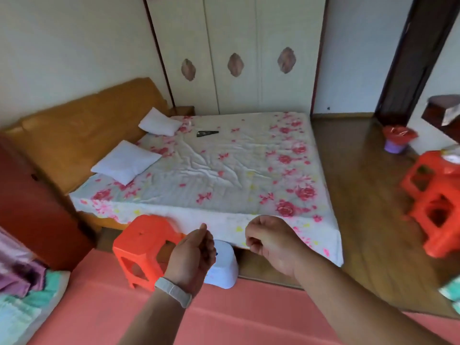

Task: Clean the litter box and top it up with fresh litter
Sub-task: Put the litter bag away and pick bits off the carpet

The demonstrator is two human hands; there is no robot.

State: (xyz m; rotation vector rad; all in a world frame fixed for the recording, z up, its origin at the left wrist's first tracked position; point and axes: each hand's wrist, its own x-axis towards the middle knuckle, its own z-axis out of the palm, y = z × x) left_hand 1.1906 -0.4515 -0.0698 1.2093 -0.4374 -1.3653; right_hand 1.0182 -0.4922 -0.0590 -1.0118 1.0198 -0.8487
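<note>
A white plastic tub (224,267) sits on the floor at the foot of the bed, partly under the hanging floral sheet. I cannot see into it. My left hand (194,255) is raised in front of it, fingers loosely curled, holding nothing; a pale band is on its wrist. My right hand (268,240) hovers just right of the tub with its fingers curled into a loose fist, and I see nothing in it. No scoop or litter bag is in view.
A bed (224,170) with a floral sheet and two white pillows fills the middle. An orange stool (146,247) stands left of the tub; stacked orange stools (435,202) are at the right. A lined bin (398,139) is far right. A pink mat (112,307) is underfoot.
</note>
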